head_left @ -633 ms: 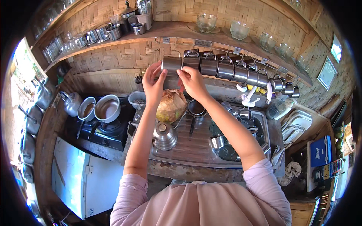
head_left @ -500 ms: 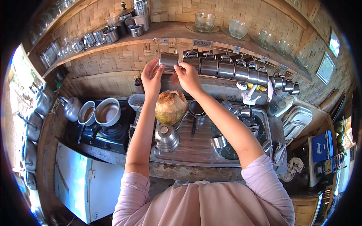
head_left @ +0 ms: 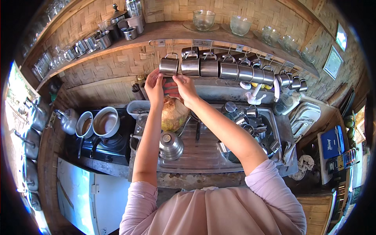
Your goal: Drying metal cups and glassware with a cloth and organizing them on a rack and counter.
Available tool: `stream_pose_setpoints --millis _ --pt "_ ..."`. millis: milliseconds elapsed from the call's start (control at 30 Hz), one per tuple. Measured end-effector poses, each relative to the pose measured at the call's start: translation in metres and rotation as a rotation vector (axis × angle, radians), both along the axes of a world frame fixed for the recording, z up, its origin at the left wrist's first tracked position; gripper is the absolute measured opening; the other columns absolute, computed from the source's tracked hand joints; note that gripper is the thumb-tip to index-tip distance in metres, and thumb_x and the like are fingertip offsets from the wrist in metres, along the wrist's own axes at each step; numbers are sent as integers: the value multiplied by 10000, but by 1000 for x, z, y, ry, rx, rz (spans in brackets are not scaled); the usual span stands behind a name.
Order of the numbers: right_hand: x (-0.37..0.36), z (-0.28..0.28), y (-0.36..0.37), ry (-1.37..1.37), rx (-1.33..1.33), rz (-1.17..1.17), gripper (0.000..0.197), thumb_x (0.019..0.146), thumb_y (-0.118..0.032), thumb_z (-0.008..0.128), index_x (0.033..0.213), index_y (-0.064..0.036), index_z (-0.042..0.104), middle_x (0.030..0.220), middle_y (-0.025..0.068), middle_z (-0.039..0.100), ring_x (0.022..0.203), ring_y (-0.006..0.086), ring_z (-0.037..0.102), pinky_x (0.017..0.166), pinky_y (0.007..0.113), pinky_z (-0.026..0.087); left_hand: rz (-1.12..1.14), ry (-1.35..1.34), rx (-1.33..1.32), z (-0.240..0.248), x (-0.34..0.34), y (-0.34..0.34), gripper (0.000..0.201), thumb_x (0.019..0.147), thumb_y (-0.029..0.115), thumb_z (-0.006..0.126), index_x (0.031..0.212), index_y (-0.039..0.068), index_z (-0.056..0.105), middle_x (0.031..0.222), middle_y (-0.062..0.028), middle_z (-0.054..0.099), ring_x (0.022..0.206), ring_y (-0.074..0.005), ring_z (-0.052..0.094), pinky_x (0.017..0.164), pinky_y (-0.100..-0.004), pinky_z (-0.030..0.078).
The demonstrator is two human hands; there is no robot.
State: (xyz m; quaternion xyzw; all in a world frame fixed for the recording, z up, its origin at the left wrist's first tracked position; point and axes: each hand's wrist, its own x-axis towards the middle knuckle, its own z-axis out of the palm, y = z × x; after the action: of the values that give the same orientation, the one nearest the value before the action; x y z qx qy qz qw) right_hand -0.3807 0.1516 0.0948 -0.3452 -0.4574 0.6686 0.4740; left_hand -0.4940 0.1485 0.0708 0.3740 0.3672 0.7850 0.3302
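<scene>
A shiny metal mug [head_left: 169, 66] is at the left end of a row of hanging mugs, its handle up at a hook under the shelf. My left hand [head_left: 154, 87] reaches up, with curled fingertips at the mug's lower left edge. My right hand [head_left: 185, 89] has its thumb and finger at the lower right edge, its other fingers bent below. Both hands seem to hold the mug lightly from beneath. Right beside it hang several more metal mugs [head_left: 209, 67]. A husked coconut [head_left: 173, 114] stands below my hands, partly covered by my right hand and left forearm.
A metal kettle [head_left: 170, 145] stands on the steel sink's drainboard [head_left: 196, 160]. The basin at right holds metal cups and glasses [head_left: 250, 125]. Two pots [head_left: 105, 122] sit on the stove at left. Glass bowls [head_left: 203, 20] line the wooden shelf [head_left: 172, 32] above the mugs.
The mug has come down slightly and now sits level with the row, its handle at the hook. My hands have slid from its sides to its lower edge. The view has shifted a little.
</scene>
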Motion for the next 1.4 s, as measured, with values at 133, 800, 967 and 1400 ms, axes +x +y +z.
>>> stream_pose_setpoints --millis 133,800,967,1400 --pt "9 -16 -8 97 47 79 446 945 -162 441 1362 -71 314 913 171 646 715 249 671 624 328 563 -19 -18 -2 -8 4 -9 274 898 90 514 1150 -17 519 1143 -117 564 1041 -197 559 842 -306 490" --pt "179 -39 -31 156 -37 -122 307 903 -121 467 1202 -83 526 899 128 656 751 210 664 679 290 533 -443 119 -106 -12 145 -49 155 930 145 464 1004 40 551 1066 -92 589 1004 -175 563 850 -303 461" --pt "259 -68 -42 -28 17 -261 263 902 -123 472 1138 -42 556 866 127 658 711 200 661 648 275 518 -627 299 -209 -33 195 -54 161 931 158 462 1004 52 560 1046 -67 590 995 -166 558 850 -313 447" --pt "421 -161 -54 -983 562 -422 128 745 -53 611 866 -92 628 774 51 639 776 238 606 694 345 469 -731 466 -435 -94 283 -88 233 923 245 488 1071 72 539 1070 -50 585 1008 -166 547 867 -336 423"
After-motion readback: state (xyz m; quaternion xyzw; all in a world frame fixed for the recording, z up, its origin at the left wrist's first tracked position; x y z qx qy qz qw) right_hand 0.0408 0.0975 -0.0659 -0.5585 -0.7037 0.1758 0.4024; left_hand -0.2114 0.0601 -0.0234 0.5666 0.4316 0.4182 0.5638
